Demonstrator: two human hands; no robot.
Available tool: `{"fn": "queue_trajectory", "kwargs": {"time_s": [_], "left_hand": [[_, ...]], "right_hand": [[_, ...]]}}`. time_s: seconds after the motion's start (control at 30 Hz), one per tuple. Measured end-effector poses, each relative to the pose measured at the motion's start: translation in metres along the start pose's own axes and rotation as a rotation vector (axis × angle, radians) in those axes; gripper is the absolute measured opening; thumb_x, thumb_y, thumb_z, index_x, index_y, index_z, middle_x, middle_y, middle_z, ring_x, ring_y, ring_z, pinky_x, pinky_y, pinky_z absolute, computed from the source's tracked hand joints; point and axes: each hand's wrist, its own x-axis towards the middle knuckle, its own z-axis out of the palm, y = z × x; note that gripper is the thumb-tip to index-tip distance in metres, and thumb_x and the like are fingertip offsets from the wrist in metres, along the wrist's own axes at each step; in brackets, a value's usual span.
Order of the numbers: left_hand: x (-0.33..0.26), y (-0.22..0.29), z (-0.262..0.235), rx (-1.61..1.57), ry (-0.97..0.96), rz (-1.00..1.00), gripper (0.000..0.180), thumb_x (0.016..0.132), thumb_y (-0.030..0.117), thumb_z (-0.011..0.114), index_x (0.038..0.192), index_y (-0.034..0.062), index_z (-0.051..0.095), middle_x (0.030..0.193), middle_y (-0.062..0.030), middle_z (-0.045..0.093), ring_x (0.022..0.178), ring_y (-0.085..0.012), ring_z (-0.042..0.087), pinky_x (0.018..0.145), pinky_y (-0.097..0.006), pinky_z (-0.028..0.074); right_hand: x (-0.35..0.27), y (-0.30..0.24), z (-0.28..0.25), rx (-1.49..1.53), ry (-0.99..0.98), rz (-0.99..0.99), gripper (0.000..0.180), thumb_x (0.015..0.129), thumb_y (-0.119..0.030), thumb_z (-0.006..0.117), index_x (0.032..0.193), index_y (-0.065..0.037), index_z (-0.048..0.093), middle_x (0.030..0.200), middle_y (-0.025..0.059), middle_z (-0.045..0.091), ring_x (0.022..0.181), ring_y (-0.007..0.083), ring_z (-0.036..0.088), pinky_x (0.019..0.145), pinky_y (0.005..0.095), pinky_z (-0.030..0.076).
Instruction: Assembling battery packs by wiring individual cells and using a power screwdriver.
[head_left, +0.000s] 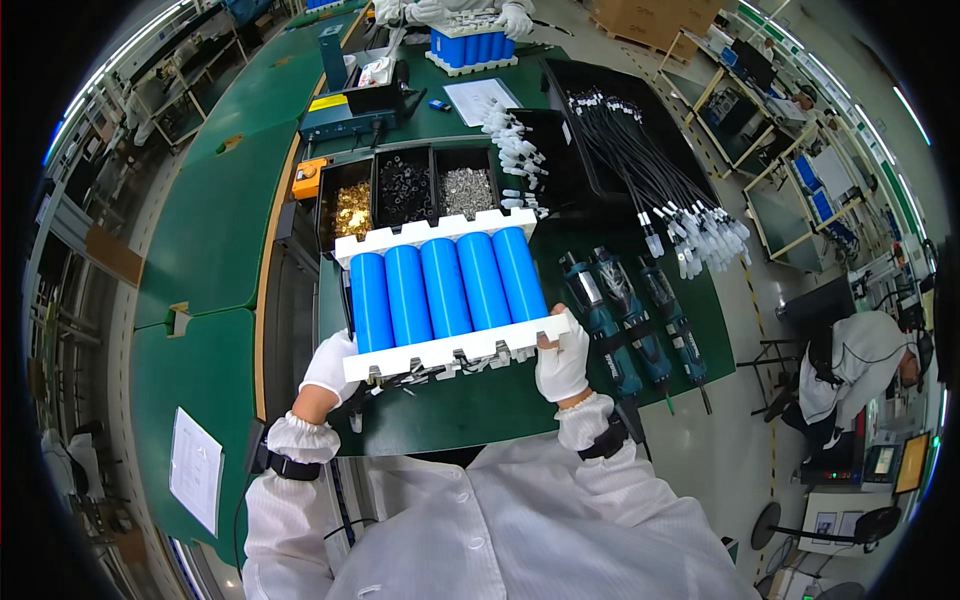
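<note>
Pinching the battery pack (446, 288), right fingers (565, 350) have screwdrivers (645, 342) just rightward; left fingers (334, 358) touch it, grip hidden; bare desk (440, 425) lies between.

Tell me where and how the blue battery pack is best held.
Probably best at both ends of the near white frame of the pack, coming from left and right, as the left hand and right hand do. It is a long bar; the blue cells are round, perhaps slippery.
</note>
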Motion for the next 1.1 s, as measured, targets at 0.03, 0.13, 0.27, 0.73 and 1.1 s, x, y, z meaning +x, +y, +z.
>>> {"fn": "queue_trajectory", "kwargs": {"time_s": [0.03, 0.13, 0.27, 0.73, 1.1], "left_hand": [[-0.003, 0.014, -0.012, 0.003, 0.007, 0.0, 0.025, 0.092, 0.022, 0.063, 0.104, 0.001, 0.07, 0.101, -0.0257, 0.07, 0.095, -0.0404, 0.068, 0.081, -0.038, 0.055], [-0.012, 0.028, -0.036, 0.146, -0.126, 0.166, 0.024, 0.091, 0.018, 0.063, 0.109, 0.0023, 0.07, 0.105, -0.0249, 0.071, 0.097, -0.0388, 0.068, 0.084, -0.039, 0.055], [-0.007, 0.026, -0.051, -0.126, -0.181, 0.165, 0.025, 0.102, 0.014, 0.051, 0.116, 0.0007, 0.068, 0.104, -0.0113, 0.072, 0.09, -0.0174, 0.068, 0.079, -0.031, 0.056], [-0.053, 0.075, -0.064, -1.088, -0.272, -0.967, 0.021, 0.103, 0.016, 0.052, 0.1, -0.0012, 0.064, 0.079, -0.0056, 0.069, 0.06, -0.0127, 0.065, 0.052, -0.026, 0.054], [-0.043, 0.017, -0.137, -0.654, -0.531, -0.618, 0.058, 0.09, 0.032, 0.076, 0.132, -0.003, 0.056, 0.099, -0.0074, 0.072, 0.07, -0.0095, 0.066, 0.055, -0.023, 0.053]], "right_hand": [[0.005, -0.004, -0.002, 0.005, 0.001, -0.005, 0.028, 0.099, -0.022, 0.054, 0.111, 0.002, 0.059, 0.09, 0.0209, 0.06, 0.079, 0.044, 0.059, 0.068, 0.0461, 0.047], [0.027, -0.054, -0.015, 0.085, -0.035, 0.079, 0.029, 0.102, -0.025, 0.051, 0.101, 0.0, 0.065, 0.087, 0.0187, 0.063, 0.069, 0.0377, 0.062, 0.06, 0.0394, 0.046], [0.065, -0.094, -0.028, 0.103, -0.1, 0.368, 0.045, 0.104, -0.036, 0.055, 0.084, 0.003, 0.067, 0.061, 0.0142, 0.059, 0.052, 0.026, 0.055, 0.053, 0.0376, 0.042], [0.08, -0.059, -0.108, -0.621, -0.28, 0.5, 0.055, 0.1, -0.05, 0.053, 0.079, -0.001, 0.066, 0.07, 0.0209, 0.061, 0.07, 0.0409, 0.064, 0.062, 0.0479, 0.048], [0.026, 0.087, -0.259, -0.878, -0.518, 0.668, 0.052, 0.081, -0.033, 0.074, 0.12, -0.003, 0.06, 0.084, 0.0132, 0.068, 0.084, 0.0304, 0.07, 0.077, 0.038, 0.055]]}}
